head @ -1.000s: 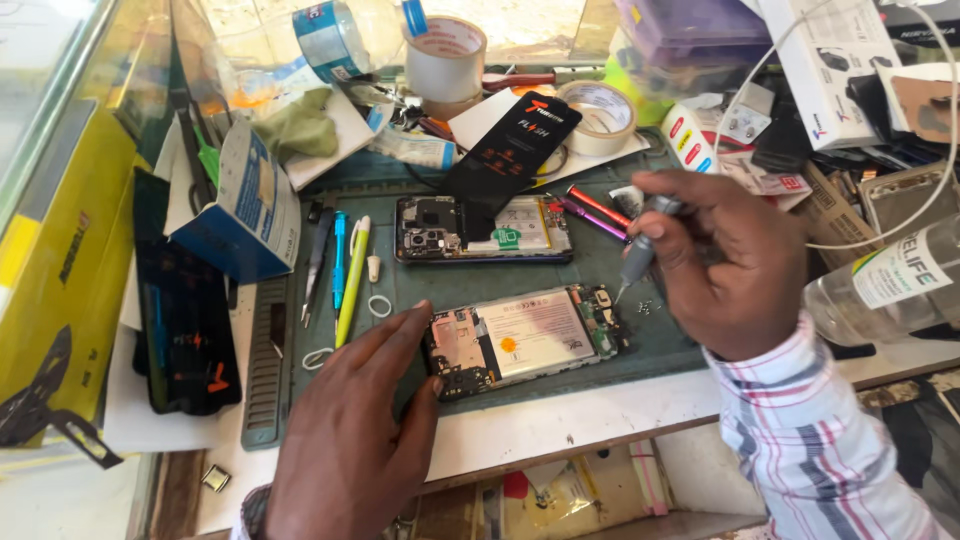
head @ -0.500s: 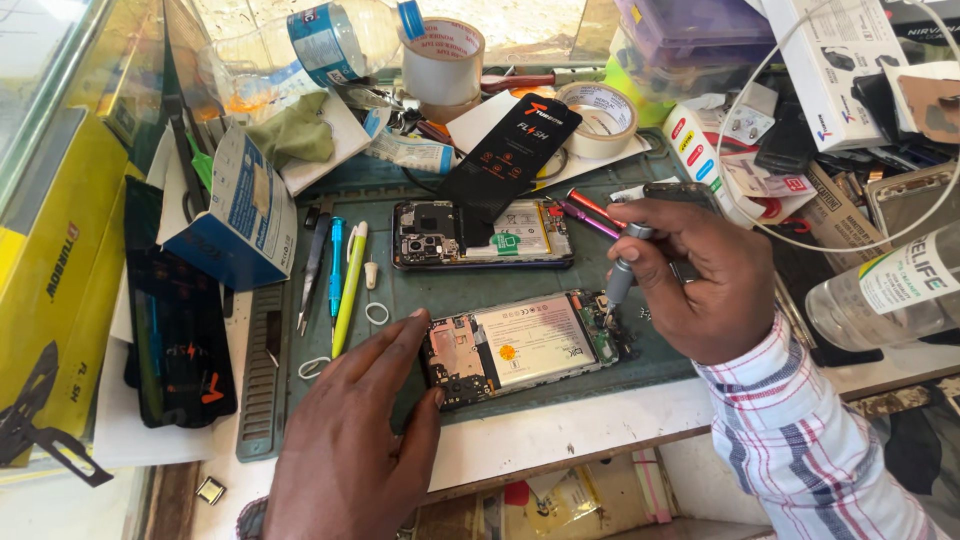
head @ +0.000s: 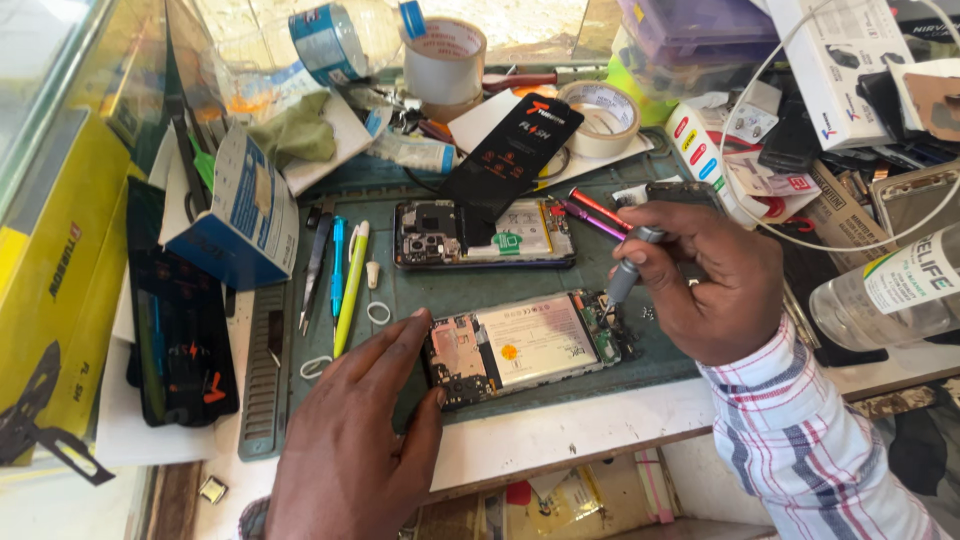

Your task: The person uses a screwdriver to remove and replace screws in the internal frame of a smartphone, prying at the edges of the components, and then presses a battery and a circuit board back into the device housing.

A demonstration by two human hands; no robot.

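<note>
An opened phone (head: 525, 345) with its back off lies on the green work mat (head: 440, 290), battery and circuit board showing. My left hand (head: 365, 430) rests on the mat and presses the phone's left end with its fingertips. My right hand (head: 705, 275) grips a grey screwdriver (head: 628, 268), tip down at the phone's right end. A second opened phone (head: 485, 235) lies further back on the mat, with a black flat pack (head: 515, 155) leaning over it.
Tweezers, a blue pen and a yellow-green tool (head: 350, 285) lie at the mat's left. A blue box (head: 245, 205), a dark screen panel (head: 180, 320) and a yellow box (head: 60, 270) stand left. Tape rolls (head: 605, 115), boxes and a plastic bottle (head: 895, 290) crowd the back and right.
My right hand has shifted a little with the screwdriver at the phone's right end. The left hand stays pressed on the phone.
</note>
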